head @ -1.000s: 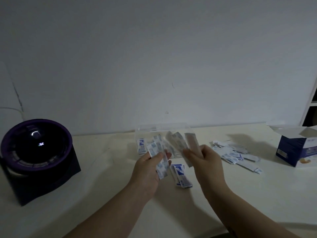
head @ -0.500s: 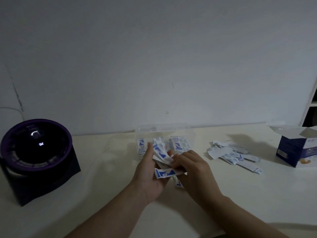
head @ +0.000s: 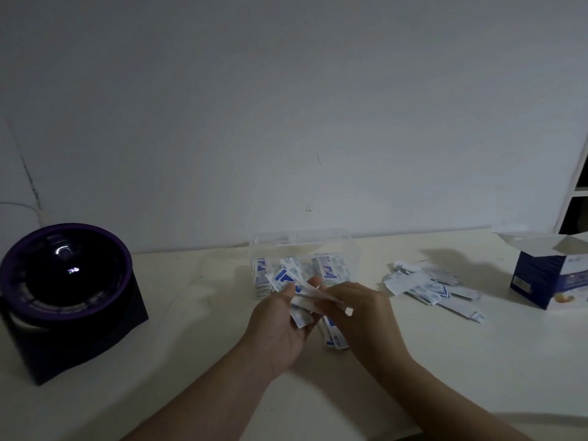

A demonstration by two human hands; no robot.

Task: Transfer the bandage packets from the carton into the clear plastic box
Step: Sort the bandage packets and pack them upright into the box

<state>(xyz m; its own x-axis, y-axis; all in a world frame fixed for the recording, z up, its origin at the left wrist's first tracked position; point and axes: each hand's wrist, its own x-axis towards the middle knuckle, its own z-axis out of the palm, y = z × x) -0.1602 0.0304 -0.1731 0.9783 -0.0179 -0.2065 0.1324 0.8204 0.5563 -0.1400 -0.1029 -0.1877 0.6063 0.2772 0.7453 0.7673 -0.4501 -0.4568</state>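
Fingers of left hand (head: 276,324) and right hand (head: 364,313) pinch blue-printed bandage packets (head: 306,301), lettering unreadable, near clear box (head: 347,246).

Dim home room, cream table (head: 191,393), bare white wall (head: 286,122), white shelving (head: 579,193)

Two hands (head: 276,326) (head: 366,315), one carton (head: 541,280), one box (head: 345,246)

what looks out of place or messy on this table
A loose heap of bandage packets lies scattered on the table between the clear plastic box and the open carton, in neither one. A second small stack lies on the table beside the right hand. Nothing looks damaged.
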